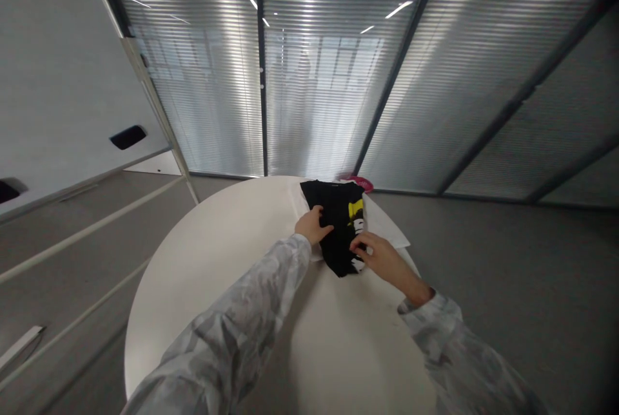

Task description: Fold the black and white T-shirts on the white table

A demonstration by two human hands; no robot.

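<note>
A folded black T-shirt (334, 209) with a yellow and white print along its right side lies near the far edge of the round white table. My left hand (312, 225) rests at its left side, thumb and fingers apart on the cloth. At the lower right edge, my right hand (382, 259) has its thumb and fingertips pinched together on the printed part. A thin white sheet (389, 228), paper or plastic, sticks out from under the shirt on both sides.
A pink item (362, 183) sits at the table's far edge behind the shirt, partly hidden. The round table (213, 260) has a pale rail (91, 228) to its left. Glass partitions with blinds (309, 80) stand beyond it.
</note>
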